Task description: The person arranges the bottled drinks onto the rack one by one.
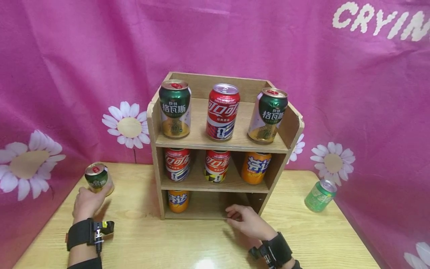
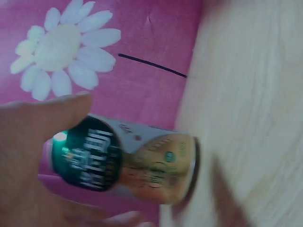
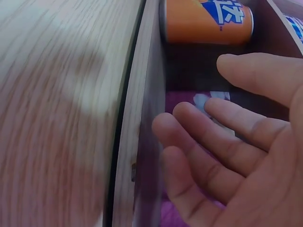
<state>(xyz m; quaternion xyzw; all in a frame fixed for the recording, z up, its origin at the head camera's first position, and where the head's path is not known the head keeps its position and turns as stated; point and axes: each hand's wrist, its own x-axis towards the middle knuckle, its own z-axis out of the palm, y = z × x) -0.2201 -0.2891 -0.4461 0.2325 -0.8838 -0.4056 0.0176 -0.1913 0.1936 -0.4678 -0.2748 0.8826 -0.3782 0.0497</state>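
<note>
At the far left of the table, my left hand (image 1: 87, 203) grips a green and gold drink can (image 1: 97, 175), thumb on one side and fingers on the other. The left wrist view shows the can's printed side (image 2: 151, 165) just beyond the thumb, its base close to the tabletop. My right hand (image 1: 250, 222) is at the front of the bottom level of a wooden shelf (image 1: 221, 147), near its right end. Its fingers are loosely bent and hold nothing. An orange soda can (image 1: 178, 201) stands at that level's left end, also visible in the right wrist view (image 3: 208, 23).
Two green-gold cans (image 1: 175, 112) flank a red cola can (image 1: 223, 112) on the top level. The middle level holds two red cans (image 1: 217, 166) and an orange can (image 1: 256, 168). A light-green can (image 1: 320, 196) stands at the table's right. Pink cloth (image 1: 117, 56) hangs behind.
</note>
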